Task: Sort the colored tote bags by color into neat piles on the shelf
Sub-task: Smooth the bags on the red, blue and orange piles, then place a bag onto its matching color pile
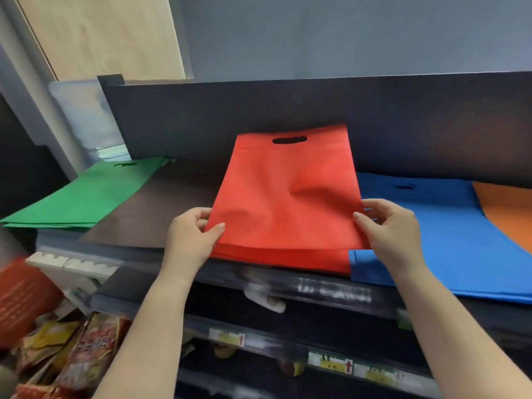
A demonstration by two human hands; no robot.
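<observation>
Red tote bag (288, 197) pinched at both near corners, left hand (191, 237) and right hand (394, 228), over the red pile. Green pile (83, 194) outboard left, blue pile (449, 240) right with an orange bag (509, 208) on it (unsorted, likely).

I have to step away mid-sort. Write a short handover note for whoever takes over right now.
Hands: left hand and right hand each pinch a near corner of the top red bag.
Piles on the shelf: green at left, red in the middle, blue at right, with an orange bag overlapping the blue.
Done: three piles started.
Left: square the red bag, give orange its own pile.
</observation>
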